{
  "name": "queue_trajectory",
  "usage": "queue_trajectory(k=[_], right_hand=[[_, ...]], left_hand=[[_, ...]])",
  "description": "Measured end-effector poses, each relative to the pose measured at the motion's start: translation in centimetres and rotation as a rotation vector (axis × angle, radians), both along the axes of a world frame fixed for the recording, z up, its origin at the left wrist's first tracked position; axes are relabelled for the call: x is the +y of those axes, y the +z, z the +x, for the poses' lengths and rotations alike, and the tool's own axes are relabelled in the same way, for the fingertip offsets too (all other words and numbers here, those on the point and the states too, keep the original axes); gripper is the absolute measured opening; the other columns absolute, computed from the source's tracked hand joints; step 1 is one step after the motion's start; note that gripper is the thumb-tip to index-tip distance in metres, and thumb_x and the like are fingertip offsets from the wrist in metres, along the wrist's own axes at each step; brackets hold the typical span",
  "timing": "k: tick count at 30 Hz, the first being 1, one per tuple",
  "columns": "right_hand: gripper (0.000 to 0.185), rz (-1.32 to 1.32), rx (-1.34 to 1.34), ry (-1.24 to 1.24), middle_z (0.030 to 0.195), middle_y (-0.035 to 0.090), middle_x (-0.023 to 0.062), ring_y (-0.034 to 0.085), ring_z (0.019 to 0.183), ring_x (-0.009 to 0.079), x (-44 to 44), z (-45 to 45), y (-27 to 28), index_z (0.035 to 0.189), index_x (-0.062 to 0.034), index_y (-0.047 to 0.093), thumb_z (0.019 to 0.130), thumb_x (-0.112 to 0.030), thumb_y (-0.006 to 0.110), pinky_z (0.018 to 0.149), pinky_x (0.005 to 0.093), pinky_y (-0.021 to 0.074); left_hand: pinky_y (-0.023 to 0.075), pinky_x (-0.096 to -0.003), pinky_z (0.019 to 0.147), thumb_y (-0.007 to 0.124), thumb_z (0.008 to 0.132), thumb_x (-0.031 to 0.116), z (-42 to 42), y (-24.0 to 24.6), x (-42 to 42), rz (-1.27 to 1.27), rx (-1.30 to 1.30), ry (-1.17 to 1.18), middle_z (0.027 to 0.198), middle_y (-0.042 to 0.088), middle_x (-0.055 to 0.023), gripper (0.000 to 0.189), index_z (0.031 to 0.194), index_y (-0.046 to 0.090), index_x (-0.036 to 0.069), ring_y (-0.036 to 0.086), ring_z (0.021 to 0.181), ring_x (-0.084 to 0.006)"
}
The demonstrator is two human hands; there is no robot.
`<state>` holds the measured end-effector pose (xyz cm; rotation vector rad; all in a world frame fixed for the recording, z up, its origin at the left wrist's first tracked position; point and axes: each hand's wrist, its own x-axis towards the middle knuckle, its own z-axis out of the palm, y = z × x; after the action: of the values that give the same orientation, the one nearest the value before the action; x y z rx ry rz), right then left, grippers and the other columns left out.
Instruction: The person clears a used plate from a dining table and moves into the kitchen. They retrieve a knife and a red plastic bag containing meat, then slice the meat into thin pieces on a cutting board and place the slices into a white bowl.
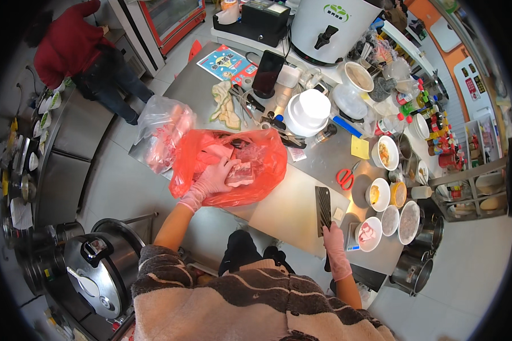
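My left hand [215, 175], in a thin pink glove, reaches into an open red plastic bag [266, 181] and grips a piece of raw meat [240, 174]. More meat lies in that bag, and a clear plastic bag of meat [166, 138] touches it on the left. My right hand [335, 243], gloved too, holds the handle of a cleaver [323, 209]. Its dark blade rests over the right part of a pale cutting board [286, 211]. Just right of the blade is a small pale piece [338, 214]. A white bowl of meat slices [368, 234] stands on a scale [352, 238] at the right.
Red-handled scissors [345, 178] lie beyond the board. Several bowls [378, 195] line the right side of the steel table. A phone on a stand [266, 74] and stacked white containers [308, 111] stand farther back. A person in red [70, 44] works at the far left counter. A large pressure cooker [98, 273] stands at lower left.
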<state>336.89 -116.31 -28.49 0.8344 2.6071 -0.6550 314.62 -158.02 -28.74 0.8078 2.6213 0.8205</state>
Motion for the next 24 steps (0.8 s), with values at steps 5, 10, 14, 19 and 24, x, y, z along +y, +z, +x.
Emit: queue_trajectory(k=[5,10,14,19,24], right_hand=[[0.029,-0.048,0.08,-0.009,0.083,0.064,0.0291,0.061,0.083,0.0477,-1.4,-0.1,-0.7,0.096,0.0031,0.056,0.09,-0.025,0.058,0.073,0.0517,0.0491],[0.027,-0.055,0.104,-0.034,0.083,0.064,0.0291,0.061,0.082,0.0483,-2.3,-0.2,-1.8,0.096,0.0034,0.056,0.091,-0.024,0.057,0.072,0.052,0.0488],[0.027,-0.041,0.097,-0.065,0.083,0.064,0.029,0.061,0.081,0.0476,-2.9,-0.4,-2.2,0.095,0.0031,0.056,0.091,-0.024,0.057,0.072,0.0518,0.0492],[0.027,0.073,0.155,0.025,0.081,0.064,0.0285,0.061,0.081,0.0469,-3.3,-0.6,-1.6,0.093,0.0026,0.055,0.091,-0.024,0.058,0.071,0.0522,0.0489],[0.027,0.125,0.133,0.054,0.083,0.064,0.0282,0.062,0.081,0.0458,-3.7,-0.6,-0.8,0.094,0.0026,0.056,0.091,-0.024,0.058,0.071,0.0511,0.0499]], left_hand=[[0.0526,-0.0467,0.07,0.079,0.069,0.039,-0.5,-2.8,-0.7,-0.162,-0.022,-0.182,0.112,0.052,-0.017,0.072,0.129,0.047,0.017,0.063,0.085,-0.0393],[0.0512,-0.0471,0.073,0.075,0.074,0.039,-0.8,-4.1,-3.3,0.009,-0.014,-0.174,0.109,0.058,-0.0174,0.065,0.128,0.048,0.014,0.063,0.084,-0.039],[0.051,-0.047,0.077,0.07,0.077,0.029,-1.9,-2.5,-2.1,0.019,-0.116,-0.092,0.096,0.065,-0.0211,0.052,0.12,0.052,0.006,0.064,0.087,-0.0381],[0.052,-0.0464,0.071,0.053,0.087,0.02,-3.4,1.4,4.7,0.035,-0.471,0.416,0.088,0.067,-0.0233,0.033,0.114,0.057,0.001,0.067,0.08,-0.0364],[0.0526,-0.0458,0.071,0.053,0.087,0.021,-6.8,-0.6,7.6,-0.02,-0.23,0.282,0.091,0.068,-0.0232,0.031,0.109,0.061,0.001,0.067,0.081,-0.0367]])
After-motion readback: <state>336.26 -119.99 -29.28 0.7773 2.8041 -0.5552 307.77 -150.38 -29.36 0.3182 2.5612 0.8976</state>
